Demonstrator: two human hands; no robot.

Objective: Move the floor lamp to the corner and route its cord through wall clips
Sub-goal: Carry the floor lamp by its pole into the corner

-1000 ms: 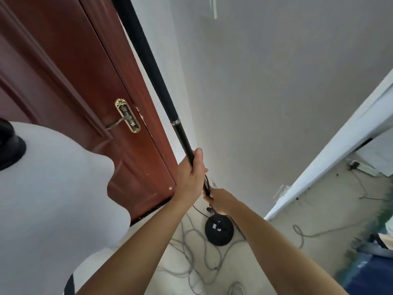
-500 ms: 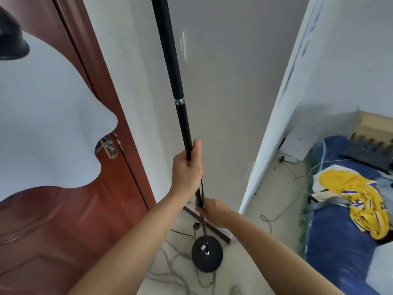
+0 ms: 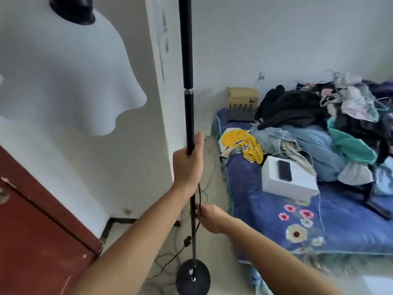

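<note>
The floor lamp's black pole (image 3: 188, 86) stands nearly upright in the middle of the view, with its white wavy shade (image 3: 59, 77) at the upper left. My left hand (image 3: 187, 165) is wrapped around the pole at mid height. Lower down, my right hand (image 3: 209, 218) grips the thin part of the pole together with the black cord (image 3: 198, 196) running along it. The round black base (image 3: 193, 276) is at floor level; I cannot tell whether it touches. An inline switch (image 3: 187, 241) hangs on the cord left of the pole.
A red-brown door (image 3: 36, 241) fills the lower left, beside a white wall edge (image 3: 163, 103). Loose cables (image 3: 168, 262) lie on the floor around the base. To the right is a blue floral mattress (image 3: 276, 220) carrying a clothes pile (image 3: 329, 124), a white box (image 3: 289, 179) and a phone (image 3: 285, 167).
My view has swung right, from the door toward the mattress. The lamp has come along with both hands still on the pole, and now stands more upright by the wall edge.
</note>
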